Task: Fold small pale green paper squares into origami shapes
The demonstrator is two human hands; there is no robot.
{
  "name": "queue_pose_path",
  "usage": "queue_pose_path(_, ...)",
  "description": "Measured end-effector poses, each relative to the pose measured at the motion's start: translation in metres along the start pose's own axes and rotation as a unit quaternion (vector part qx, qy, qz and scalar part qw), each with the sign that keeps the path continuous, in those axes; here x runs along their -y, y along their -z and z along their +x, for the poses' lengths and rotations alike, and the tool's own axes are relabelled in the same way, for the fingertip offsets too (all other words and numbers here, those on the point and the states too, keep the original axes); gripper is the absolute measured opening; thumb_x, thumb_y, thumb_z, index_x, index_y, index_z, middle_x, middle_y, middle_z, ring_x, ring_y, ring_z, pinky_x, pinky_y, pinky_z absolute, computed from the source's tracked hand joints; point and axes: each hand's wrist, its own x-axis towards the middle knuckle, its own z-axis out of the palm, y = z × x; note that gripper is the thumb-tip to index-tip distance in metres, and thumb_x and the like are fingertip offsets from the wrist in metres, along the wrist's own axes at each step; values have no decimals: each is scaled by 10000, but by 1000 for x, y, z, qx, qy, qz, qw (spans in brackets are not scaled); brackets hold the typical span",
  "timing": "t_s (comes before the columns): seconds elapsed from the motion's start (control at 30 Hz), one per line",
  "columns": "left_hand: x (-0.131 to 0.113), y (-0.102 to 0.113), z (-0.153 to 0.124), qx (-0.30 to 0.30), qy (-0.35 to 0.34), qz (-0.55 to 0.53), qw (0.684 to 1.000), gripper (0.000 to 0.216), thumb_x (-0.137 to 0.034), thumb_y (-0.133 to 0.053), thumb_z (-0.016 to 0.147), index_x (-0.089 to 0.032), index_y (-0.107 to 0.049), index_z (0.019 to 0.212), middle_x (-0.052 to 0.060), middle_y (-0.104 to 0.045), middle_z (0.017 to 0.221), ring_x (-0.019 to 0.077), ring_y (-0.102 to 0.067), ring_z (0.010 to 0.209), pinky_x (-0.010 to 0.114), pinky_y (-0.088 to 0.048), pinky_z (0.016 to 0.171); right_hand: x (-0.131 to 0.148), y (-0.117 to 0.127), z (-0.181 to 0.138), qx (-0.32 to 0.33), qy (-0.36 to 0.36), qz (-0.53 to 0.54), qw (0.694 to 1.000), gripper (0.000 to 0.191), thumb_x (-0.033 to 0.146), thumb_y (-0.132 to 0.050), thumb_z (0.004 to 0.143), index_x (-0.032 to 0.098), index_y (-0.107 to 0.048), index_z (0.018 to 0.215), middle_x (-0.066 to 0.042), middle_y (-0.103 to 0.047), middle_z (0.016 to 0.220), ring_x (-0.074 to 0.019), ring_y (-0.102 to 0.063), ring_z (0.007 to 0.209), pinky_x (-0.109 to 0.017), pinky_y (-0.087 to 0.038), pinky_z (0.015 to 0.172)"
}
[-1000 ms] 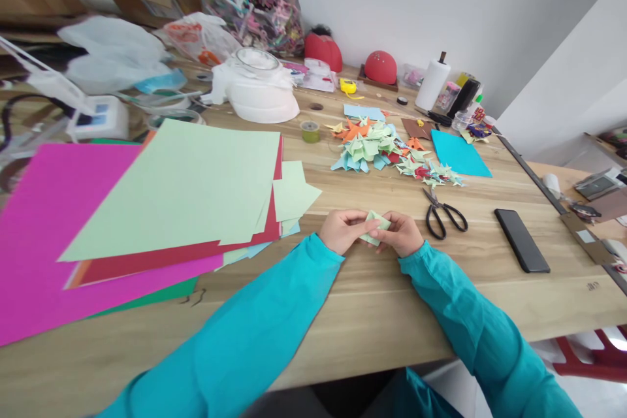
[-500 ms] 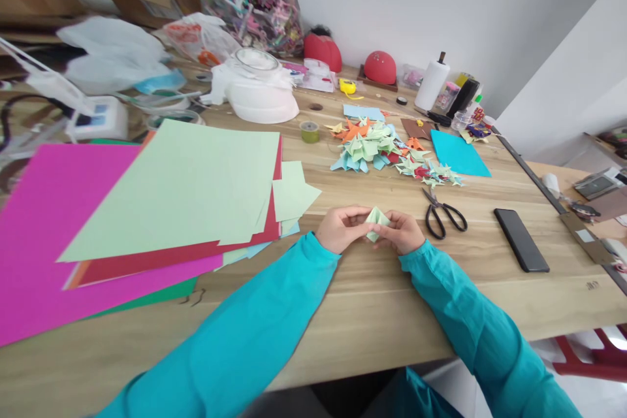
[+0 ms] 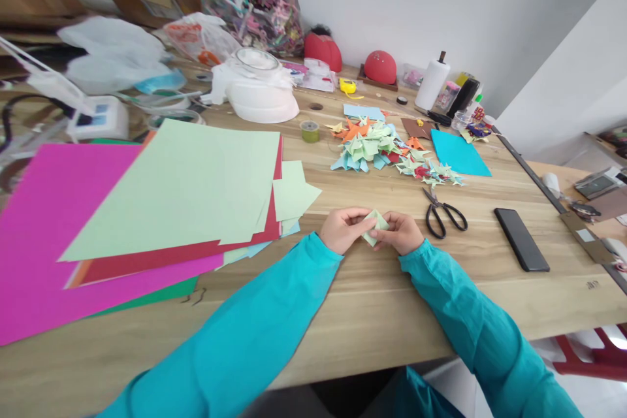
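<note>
A small piece of folded light green paper (image 3: 375, 217) is pinched between both hands above the wooden table. My left hand (image 3: 344, 228) grips it from the left, with thumb and fingers on its upper part. On the other side my right hand (image 3: 399, 234) holds its right edge, the thumb lying across the front. Some fingertips are hidden behind the paper. Just right of my right hand lie black-handled scissors (image 3: 443, 214). Beyond the hands is a pile of folded paper pieces (image 3: 369, 144) in green, blue, orange and red.
Coloured paper sheets (image 3: 186, 183) cover the left, with small green pieces (image 3: 294, 192) beside them. A black phone (image 3: 520, 240) lies at right, near a blue sheet (image 3: 459, 152). Farther back stand a ribbon spool (image 3: 309, 132), white visor-like items (image 3: 259, 95) and a tape measure (image 3: 347, 86).
The green paper's visible face has changed: its open folds now look flatter, as a plain diamond. My left thumb has moved up slightly across it. The other objects stay where they were.
</note>
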Motion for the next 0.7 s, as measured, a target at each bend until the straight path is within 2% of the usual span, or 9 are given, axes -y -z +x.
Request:
queue_pose_path(0.1,2,-2,-1,14,-16,13,1000,239,-307,-686,564,-116,-691,708,30,-625,645,141,-535,610,236,-430,541,0,-5,-1,-15,-2,-15,1000,344,234,-793,418,122,-548,632,13,-632,525,-131,-607,485,-236,-526,425)
queue_pose_path(0.23,3,-1,-1,2,-38,43,998,222,-335,-684,576,-117,-682,622,10,-568,580,113,-483,560,218,-383,499,4,-10,-4,-26,-12,-25,999,350,262,-793,401,124,-555,617,32,-605,486,-114,-586,452,-225,-521,414)
queue_pose_path(0.4,2,2,0,4,-15,42,999,224,-337,-672,590,-124,-700,656,7,-575,555,108,-480,533,212,-365,477,5,-7,-4,4,-18,-33,999,333,311,-757,492,116,-614,721,8,-631,551,-137,-614,511,-239,-535,446)
queue_pose_path(0.7,-1,2,0,17,49,17,999,261,-359,-669,581,-127,-707,694,26,-651,579,134,-544,530,223,-413,489,5,-4,-5,19,-33,-41,998,288,319,-740,531,110,-582,650,1,-621,521,-146,-621,507,-235,-530,450)
